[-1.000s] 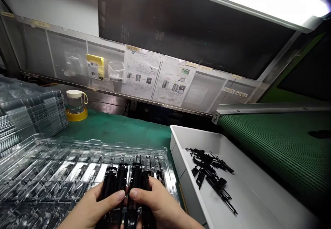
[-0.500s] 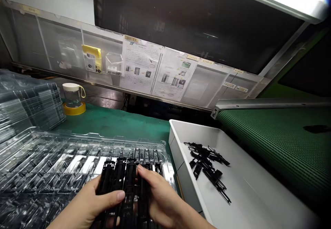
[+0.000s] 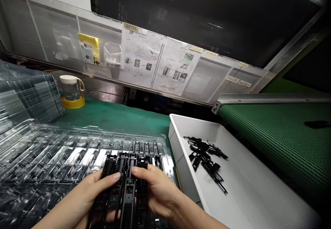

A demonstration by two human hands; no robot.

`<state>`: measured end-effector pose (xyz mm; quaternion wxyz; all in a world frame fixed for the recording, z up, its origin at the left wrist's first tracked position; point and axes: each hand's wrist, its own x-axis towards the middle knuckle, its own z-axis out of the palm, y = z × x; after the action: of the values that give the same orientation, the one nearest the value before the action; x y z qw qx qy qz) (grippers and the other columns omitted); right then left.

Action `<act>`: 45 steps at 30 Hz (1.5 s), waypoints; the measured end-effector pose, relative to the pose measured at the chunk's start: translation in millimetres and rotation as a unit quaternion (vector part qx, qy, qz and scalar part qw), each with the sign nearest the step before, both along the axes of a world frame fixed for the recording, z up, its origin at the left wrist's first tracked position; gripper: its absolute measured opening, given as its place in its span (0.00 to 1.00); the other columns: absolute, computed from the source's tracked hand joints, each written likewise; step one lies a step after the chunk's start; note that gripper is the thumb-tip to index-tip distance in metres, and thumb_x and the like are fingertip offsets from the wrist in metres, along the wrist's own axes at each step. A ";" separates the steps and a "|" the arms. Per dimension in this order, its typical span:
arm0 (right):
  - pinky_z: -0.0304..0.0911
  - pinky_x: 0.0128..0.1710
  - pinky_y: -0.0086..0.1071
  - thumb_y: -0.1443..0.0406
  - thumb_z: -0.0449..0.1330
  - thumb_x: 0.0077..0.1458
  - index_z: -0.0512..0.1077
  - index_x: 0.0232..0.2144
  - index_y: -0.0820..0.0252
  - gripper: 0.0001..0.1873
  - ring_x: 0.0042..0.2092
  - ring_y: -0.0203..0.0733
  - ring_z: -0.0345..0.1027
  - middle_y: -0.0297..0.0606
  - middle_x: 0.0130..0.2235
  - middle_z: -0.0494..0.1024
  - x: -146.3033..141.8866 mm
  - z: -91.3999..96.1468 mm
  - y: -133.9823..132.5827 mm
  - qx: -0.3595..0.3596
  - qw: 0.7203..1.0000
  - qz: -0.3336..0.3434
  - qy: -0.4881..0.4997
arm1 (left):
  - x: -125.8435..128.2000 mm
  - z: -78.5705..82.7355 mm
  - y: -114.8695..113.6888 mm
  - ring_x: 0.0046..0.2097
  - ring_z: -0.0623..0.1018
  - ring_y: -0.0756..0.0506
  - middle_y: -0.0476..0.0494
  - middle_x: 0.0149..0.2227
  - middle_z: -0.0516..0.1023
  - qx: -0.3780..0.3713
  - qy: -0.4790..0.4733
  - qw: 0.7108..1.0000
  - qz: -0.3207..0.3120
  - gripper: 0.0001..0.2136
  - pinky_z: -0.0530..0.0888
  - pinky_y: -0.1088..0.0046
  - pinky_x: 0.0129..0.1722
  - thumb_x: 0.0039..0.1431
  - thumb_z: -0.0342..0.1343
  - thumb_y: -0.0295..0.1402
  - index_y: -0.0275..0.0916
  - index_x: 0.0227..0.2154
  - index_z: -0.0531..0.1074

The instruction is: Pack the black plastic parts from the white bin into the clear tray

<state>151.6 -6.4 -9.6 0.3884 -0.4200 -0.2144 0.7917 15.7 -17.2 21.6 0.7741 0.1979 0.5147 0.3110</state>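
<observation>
Black plastic frames [image 3: 124, 184] – gripped between left hand [image 3: 89, 193] and right hand [image 3: 155, 191], fingers closed round them – above clear tray [image 3: 51, 153]

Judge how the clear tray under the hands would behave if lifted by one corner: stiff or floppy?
The clear tray looks thin-walled and see-through, so it would probably flex and feel light. Its moulded ribs may stiffen it a little along their length. Black parts sit only in the right-hand slots, so it might sag or tip toward that side.
</observation>
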 end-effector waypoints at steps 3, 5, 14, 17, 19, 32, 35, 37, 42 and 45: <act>0.55 0.23 0.30 0.65 0.62 0.34 0.66 0.25 0.68 0.13 0.21 0.32 0.60 0.34 0.20 0.68 0.7 -0.9 -0.3 0.001 1.000 0.000 0.002 | -2.1 -5.5 1.3 0.27 0.71 0.48 0.47 0.26 0.71 0.006 -0.006 1.000 -0.012 0.09 0.70 0.74 0.23 0.50 0.51 0.28 0.39 0.36 0.61; 0.55 0.23 0.30 0.64 0.62 0.34 0.66 0.24 0.68 0.13 0.21 0.33 0.60 0.34 0.20 0.68 0.5 -1.3 -0.6 -0.001 1.000 0.001 0.001 | -4.2 -12.2 2.9 0.25 0.71 0.48 0.48 0.26 0.71 0.005 -0.016 1.000 -0.016 0.11 0.71 0.74 0.22 0.49 0.52 0.29 0.40 0.37 0.61; 0.57 0.22 0.29 0.63 0.62 0.34 0.66 0.26 0.68 0.15 0.22 0.34 0.62 0.35 0.21 0.68 -0.5 -0.1 -1.5 -0.001 1.000 0.001 -0.024 | -3.5 -10.5 0.6 0.21 0.69 0.50 0.46 0.24 0.71 -0.010 0.010 1.000 0.003 0.08 0.69 0.76 0.19 0.47 0.55 0.33 0.39 0.28 0.61; 0.56 0.21 0.28 0.63 0.62 0.34 0.66 0.25 0.68 0.15 0.22 0.33 0.62 0.34 0.21 0.67 0.0 0.5 -1.4 -0.005 1.000 0.003 -0.027 | -2.8 -5.6 -0.4 0.20 0.68 0.50 0.48 0.21 0.69 -0.013 0.040 0.999 0.009 0.07 0.68 0.77 0.19 0.49 0.53 0.33 0.39 0.28 0.60; 0.56 0.20 0.28 0.63 0.63 0.33 0.66 0.24 0.68 0.15 0.22 0.33 0.62 0.34 0.21 0.67 -0.1 0.7 -1.3 -0.006 0.999 0.002 -0.031 | -4.5 -7.1 -0.4 0.21 0.69 0.49 0.49 0.21 0.69 -0.025 0.030 0.999 0.007 0.10 0.69 0.76 0.20 0.46 0.56 0.35 0.40 0.29 0.60; 0.52 0.21 0.28 0.64 0.62 0.34 0.66 0.23 0.68 0.13 0.19 0.30 0.57 0.32 0.19 0.66 -0.9 5.4 -3.6 0.033 0.999 0.001 -0.011 | -6.2 -17.2 2.1 0.26 0.72 0.45 0.45 0.25 0.71 -0.004 -0.024 0.999 -0.032 0.12 0.69 0.71 0.25 0.48 0.53 0.32 0.38 0.37 0.60; 0.52 0.21 0.29 0.64 0.61 0.35 0.67 0.24 0.68 0.13 0.19 0.30 0.57 0.33 0.19 0.66 -0.8 5.0 -4.1 0.045 0.999 0.008 -0.007 | -7.5 -20.9 2.6 0.28 0.72 0.43 0.46 0.24 0.72 0.005 -0.029 0.999 -0.039 0.15 0.70 0.70 0.25 0.48 0.53 0.33 0.39 0.41 0.60; 0.52 0.21 0.28 0.64 0.61 0.36 0.68 0.26 0.69 0.13 0.18 0.29 0.56 0.34 0.20 0.67 -0.9 4.5 -4.1 0.057 0.998 0.014 -0.008 | -6.4 -17.5 1.7 0.27 0.72 0.44 0.47 0.25 0.72 0.011 -0.023 0.999 -0.024 0.16 0.70 0.72 0.24 0.48 0.53 0.31 0.39 0.41 0.59; 0.51 0.20 0.27 0.65 0.60 0.38 0.68 0.27 0.68 0.12 0.18 0.29 0.56 0.35 0.21 0.67 -0.5 2.0 -5.0 0.073 0.997 0.017 -0.005 | -3.2 -9.8 -0.2 0.25 0.72 0.46 0.47 0.24 0.72 0.015 -0.028 0.999 0.005 0.13 0.70 0.73 0.21 0.44 0.56 0.27 0.39 0.35 0.64; 0.54 0.23 0.27 0.64 0.58 0.41 0.68 0.28 0.67 0.11 0.21 0.31 0.58 0.35 0.22 0.67 1.1 2.2 -7.1 0.109 0.994 0.028 -0.004 | -5.2 -15.9 0.0 0.24 0.71 0.47 0.48 0.22 0.71 0.051 -0.016 0.998 -0.020 0.10 0.71 0.72 0.22 0.43 0.57 0.33 0.40 0.31 0.66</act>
<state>152.6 -13.6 -7.5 0.4088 -0.3720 -0.3124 0.7726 10.5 -17.2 5.7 0.7775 0.2425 0.4813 0.3241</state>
